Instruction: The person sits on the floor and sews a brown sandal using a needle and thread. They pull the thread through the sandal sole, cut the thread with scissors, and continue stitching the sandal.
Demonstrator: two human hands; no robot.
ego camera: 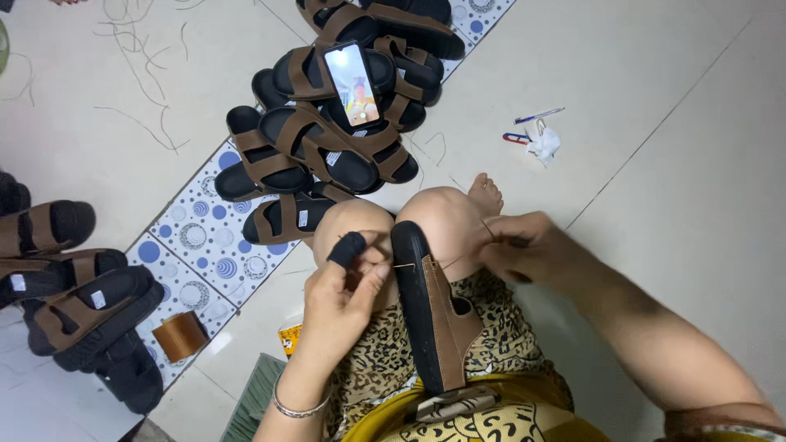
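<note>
Left hand (348, 282) was pinching a needle (404, 264) at the sole edge of the sandal (430, 315), fingers pressed together, a black guard (346, 249) over one fingertip. Right hand (520, 245) was closed on the thread (453, 262), drawing it off to the right, taut

Sandal stood on its edge between the knees, black sole facing left, brown strap facing right, heel end down at the lap over the leopard-print cloth. Toe end sat just below the kneecaps

Doing this step well, as I read it:
- keep the sandal clamped by the knees so the sole doesn't roll while the needle goes through
- push with the guarded finger, not a bare one
- keep the thread pull in line with the stitch hole, steady tension, no jerk; otherwise it could cut into the strap edge or snap
- needle tip pointed toward the right hand's side, so keep those fingers clear of the exit point

Pose: left forearm came up from the lower middle, wrist bent in, bangle (299, 405) on the wrist. Right forearm entered from the lower right corner, hand level with the knee, knuckles up

Around: pile of finished brown-and-black sandals (327, 147) on the floor ahead with a phone (354, 82) propped on it, more pairs at left, a spool of brown thread (180, 336) near the left knee, thread snips and a pen (536, 115) well apart at right
</note>
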